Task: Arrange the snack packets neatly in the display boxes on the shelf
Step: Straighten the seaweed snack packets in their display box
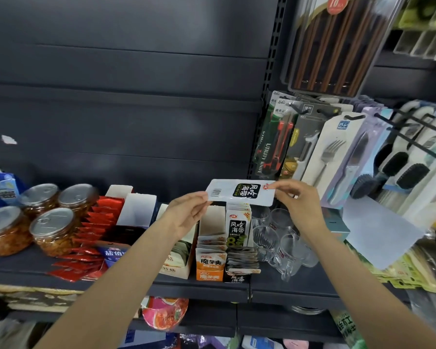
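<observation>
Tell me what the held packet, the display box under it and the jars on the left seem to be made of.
Packet: glossy white plastic film, going by its sheen, probably laminated.
Display box: printed cardboard, with matte flat walls and cut edges.
Jars: clear plastic or glass, contents visible; lids look like brushed metal with pull tabs.

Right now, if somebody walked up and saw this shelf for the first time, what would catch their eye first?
First, the white snack packet held flat in mid-air above the display boxes, pinched at its ends by the left hand and the right hand. Next, the jars with silver lids at the left of the shelf, and the packed fork hanging at the right.
</observation>
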